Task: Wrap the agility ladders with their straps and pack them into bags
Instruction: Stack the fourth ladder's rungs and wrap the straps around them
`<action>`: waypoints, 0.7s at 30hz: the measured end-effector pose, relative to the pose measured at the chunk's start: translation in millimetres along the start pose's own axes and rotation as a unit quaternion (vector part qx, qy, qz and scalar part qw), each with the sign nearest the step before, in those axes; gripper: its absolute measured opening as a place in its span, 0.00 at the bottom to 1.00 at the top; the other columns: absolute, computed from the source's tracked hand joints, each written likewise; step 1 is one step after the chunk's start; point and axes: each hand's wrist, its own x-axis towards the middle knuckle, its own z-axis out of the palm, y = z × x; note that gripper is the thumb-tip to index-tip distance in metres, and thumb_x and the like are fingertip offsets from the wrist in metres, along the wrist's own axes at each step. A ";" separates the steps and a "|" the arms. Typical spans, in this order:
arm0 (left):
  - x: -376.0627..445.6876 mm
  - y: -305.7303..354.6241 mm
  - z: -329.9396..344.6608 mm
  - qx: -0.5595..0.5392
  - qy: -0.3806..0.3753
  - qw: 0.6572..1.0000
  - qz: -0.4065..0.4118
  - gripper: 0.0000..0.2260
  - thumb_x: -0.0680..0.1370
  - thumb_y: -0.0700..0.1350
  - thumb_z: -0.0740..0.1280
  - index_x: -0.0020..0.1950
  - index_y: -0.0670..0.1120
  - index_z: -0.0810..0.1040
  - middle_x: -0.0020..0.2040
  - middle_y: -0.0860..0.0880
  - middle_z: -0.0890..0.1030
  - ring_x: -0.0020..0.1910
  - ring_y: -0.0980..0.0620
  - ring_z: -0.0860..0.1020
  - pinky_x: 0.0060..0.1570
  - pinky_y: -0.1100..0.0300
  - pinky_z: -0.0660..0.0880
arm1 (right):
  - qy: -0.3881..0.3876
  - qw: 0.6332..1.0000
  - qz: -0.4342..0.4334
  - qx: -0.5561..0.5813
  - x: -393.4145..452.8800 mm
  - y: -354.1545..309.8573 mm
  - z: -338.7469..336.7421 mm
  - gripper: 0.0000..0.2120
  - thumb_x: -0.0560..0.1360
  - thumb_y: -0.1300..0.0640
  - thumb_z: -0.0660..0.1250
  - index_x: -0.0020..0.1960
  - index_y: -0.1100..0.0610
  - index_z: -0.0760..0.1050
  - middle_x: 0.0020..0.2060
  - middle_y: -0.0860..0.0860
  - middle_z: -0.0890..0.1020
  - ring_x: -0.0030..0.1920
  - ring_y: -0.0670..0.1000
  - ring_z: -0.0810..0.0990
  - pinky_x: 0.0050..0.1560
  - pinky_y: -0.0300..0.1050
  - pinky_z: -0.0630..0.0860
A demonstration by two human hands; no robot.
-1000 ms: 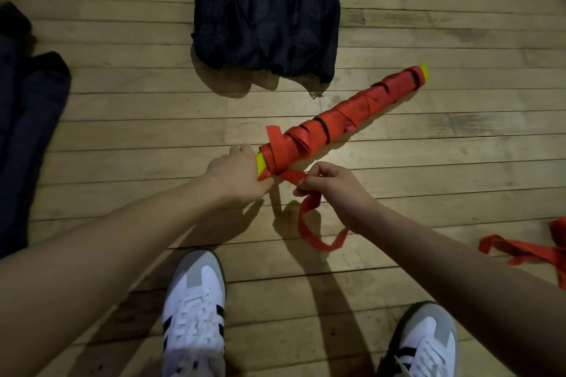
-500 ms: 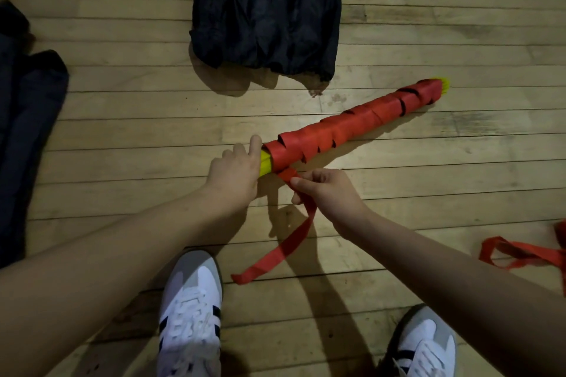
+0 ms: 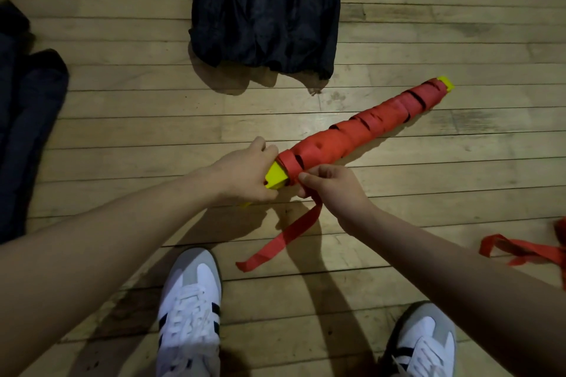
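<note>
Wooden floorboards [image 3: 122,119] run side to side under you, with your two white trainers, one at 7 o'clock [image 3: 190,312] and one at 5 o'clock [image 3: 425,343], nearest the camera. Just beyond them, your left hand [image 3: 245,174] is curled round the yellow near end of the ladder bundle [image 3: 361,128], and your right hand [image 3: 333,190] pinches the red strap [image 3: 284,239] between thumb and fingers right at the bundle's last wrap; the strap's loose tail trails down toward 6 o'clock. From your hands the wrapped bundle slants away toward 2 o'clock, its far yellow tip resting on the boards. At 3 o'clock lies another loose red strap [image 3: 520,249]. Farther off, a black bag [image 3: 263,9] lies at 12 o'clock, and more dark fabric [image 3: 27,119] sits at 9 o'clock.
</note>
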 end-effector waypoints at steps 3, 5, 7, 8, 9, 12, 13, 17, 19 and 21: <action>-2.8 0.2 5.5 -0.127 0.010 0.990 -0.058 0.22 0.70 0.49 0.73 0.52 0.48 0.61 0.43 0.47 0.75 0.39 0.48 0.77 0.34 0.56 0.71 | 0.004 1.000 -0.001 0.000 -2.3 3.1 -3.0 0.07 0.77 0.66 0.65 0.40 0.64 0.78 0.29 0.53 0.79 0.27 0.42 0.73 0.28 0.30 0.68; -4.9 4.4 10.9 -0.114 0.044 0.990 -0.069 0.24 0.71 0.48 0.72 0.57 0.47 0.60 0.40 0.47 0.76 0.37 0.46 0.77 0.33 0.55 0.71 | 0.004 1.000 0.006 0.019 -3.2 4.2 -3.5 0.06 0.77 0.67 0.65 0.43 0.67 0.79 0.29 0.54 0.78 0.26 0.42 0.74 0.28 0.30 0.68; -5.9 6.5 12.0 -0.097 0.079 0.989 -0.074 0.27 0.72 0.48 0.72 0.63 0.45 0.60 0.41 0.47 0.75 0.37 0.45 0.77 0.34 0.56 0.70 | 0.002 1.000 0.010 0.026 -3.4 5.0 -3.6 0.06 0.77 0.67 0.65 0.44 0.67 0.79 0.29 0.55 0.79 0.25 0.40 0.74 0.28 0.30 0.68; -4.9 5.8 11.3 -0.095 0.094 0.988 -0.073 0.28 0.73 0.48 0.71 0.66 0.45 0.60 0.41 0.48 0.75 0.38 0.45 0.76 0.34 0.56 0.69 | 0.000 1.000 0.014 0.026 -3.4 5.3 -4.2 0.06 0.77 0.66 0.65 0.44 0.66 0.79 0.30 0.54 0.79 0.25 0.40 0.75 0.28 0.30 0.69; -3.5 4.3 10.0 -0.094 0.108 0.987 -0.074 0.29 0.73 0.48 0.71 0.67 0.44 0.59 0.42 0.48 0.74 0.39 0.45 0.76 0.35 0.56 0.69 | -0.002 1.000 0.015 0.024 -3.1 5.3 -5.3 0.06 0.77 0.65 0.65 0.45 0.66 0.79 0.30 0.54 0.80 0.26 0.40 0.76 0.29 0.30 0.70; 1.2 -1.1 6.6 -0.075 0.139 0.983 -0.098 0.29 0.74 0.48 0.70 0.69 0.43 0.60 0.49 0.46 0.76 0.45 0.43 0.77 0.39 0.55 0.70 | -0.007 1.000 0.011 0.014 0.0 3.4 -7.8 0.07 0.77 0.63 0.66 0.47 0.67 0.79 0.31 0.52 0.81 0.30 0.42 0.78 0.32 0.30 0.73; 3.0 -1.5 7.0 -0.067 0.145 0.981 -0.113 0.28 0.74 0.48 0.70 0.68 0.43 0.61 0.51 0.45 0.76 0.47 0.42 0.77 0.40 0.55 0.70 | -0.007 1.000 0.010 0.012 0.7 2.2 -8.2 0.07 0.77 0.63 0.66 0.47 0.67 0.79 0.30 0.51 0.81 0.31 0.43 0.78 0.33 0.30 0.73; 11.4 2.7 5.5 -0.026 0.115 0.981 -0.153 0.26 0.75 0.53 0.69 0.66 0.43 0.63 0.56 0.42 0.73 0.51 0.43 0.76 0.43 0.53 0.70 | -0.006 1.000 0.014 0.016 4.4 -3.1 -8.1 0.06 0.77 0.62 0.66 0.48 0.65 0.79 0.31 0.52 0.82 0.33 0.46 0.78 0.33 0.32 0.72; 13.7 4.9 0.2 -0.035 0.082 0.984 -0.153 0.27 0.76 0.53 0.67 0.67 0.43 0.61 0.57 0.42 0.71 0.49 0.45 0.74 0.43 0.53 0.70 | -0.006 1.000 0.016 0.015 6.3 -4.1 -7.8 0.07 0.77 0.62 0.66 0.49 0.66 0.79 0.32 0.53 0.82 0.34 0.47 0.77 0.31 0.32 0.72; 14.1 4.4 -4.6 -0.047 0.052 0.988 -0.135 0.25 0.76 0.51 0.66 0.67 0.42 0.63 0.57 0.42 0.69 0.50 0.44 0.74 0.46 0.52 0.72 | -0.006 1.000 0.022 0.012 8.0 -4.0 -8.9 0.07 0.77 0.62 0.66 0.49 0.67 0.79 0.32 0.52 0.82 0.35 0.48 0.77 0.31 0.32 0.72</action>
